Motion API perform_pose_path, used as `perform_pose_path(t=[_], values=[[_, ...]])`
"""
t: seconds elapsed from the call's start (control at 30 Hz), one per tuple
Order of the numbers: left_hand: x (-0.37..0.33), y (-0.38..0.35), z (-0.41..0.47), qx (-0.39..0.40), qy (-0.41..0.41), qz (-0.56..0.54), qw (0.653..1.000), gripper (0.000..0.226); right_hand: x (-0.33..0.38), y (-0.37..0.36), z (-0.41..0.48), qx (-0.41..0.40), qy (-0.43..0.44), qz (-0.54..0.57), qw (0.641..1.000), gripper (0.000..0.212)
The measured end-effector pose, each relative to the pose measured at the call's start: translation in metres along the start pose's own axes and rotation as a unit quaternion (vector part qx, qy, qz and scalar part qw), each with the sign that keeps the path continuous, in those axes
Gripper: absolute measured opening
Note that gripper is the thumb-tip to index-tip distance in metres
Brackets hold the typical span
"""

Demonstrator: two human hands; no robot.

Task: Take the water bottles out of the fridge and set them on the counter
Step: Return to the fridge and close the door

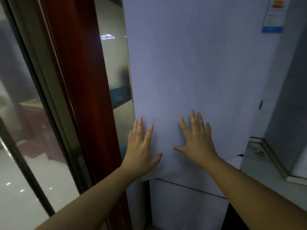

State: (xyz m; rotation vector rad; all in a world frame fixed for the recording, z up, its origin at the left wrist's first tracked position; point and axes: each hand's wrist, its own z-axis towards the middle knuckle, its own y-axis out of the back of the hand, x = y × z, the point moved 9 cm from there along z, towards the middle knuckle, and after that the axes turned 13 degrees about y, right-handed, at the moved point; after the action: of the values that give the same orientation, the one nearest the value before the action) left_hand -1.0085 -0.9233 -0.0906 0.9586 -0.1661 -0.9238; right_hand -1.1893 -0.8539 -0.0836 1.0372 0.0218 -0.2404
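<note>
2 hands flat on pale fridge door (pixel 191 72), fingers spread, gripping nothing: left hand (pixel 141 146) near door's left edge, right hand (pixel 197 141) toward its middle. Door tall, long axis upright, shut over lower drawer (pixel 182 205). Water bottles not visible. Counter (pixel 259 165) at right, just beside fridge. Energy label (pixel 274 15) upper right.

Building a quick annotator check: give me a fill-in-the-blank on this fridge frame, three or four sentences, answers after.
1. Both hands, left hand and right hand, lie flat on the upper fridge door with fingers ____.
2. The number of water bottles in view is ____.
3. The energy label sits at the door's top ____ corner.
4. The dark red wooden frame stands to the ____ of the fridge.

Answers: spread; zero; right; left
</note>
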Motion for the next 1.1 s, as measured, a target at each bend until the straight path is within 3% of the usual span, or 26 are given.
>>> perform_pose_path(t=[0.33,0.57,1.1], values=[[0.024,-0.062,0.034,0.09,0.065,0.136,0.985,0.108,-0.034,-0.056,0.048,0.06,-0.009,0.035,0.998,0.104],[0.039,-0.087,0.074,0.12,0.104,0.144,0.977,0.11,-0.052,-0.087,0.082,0.104,-0.025,0.015,0.994,0.1],[0.072,-0.13,0.156,0.129,0.102,0.112,0.98,0.111,-0.073,-0.135,0.146,0.148,-0.113,0.016,0.982,0.1]])
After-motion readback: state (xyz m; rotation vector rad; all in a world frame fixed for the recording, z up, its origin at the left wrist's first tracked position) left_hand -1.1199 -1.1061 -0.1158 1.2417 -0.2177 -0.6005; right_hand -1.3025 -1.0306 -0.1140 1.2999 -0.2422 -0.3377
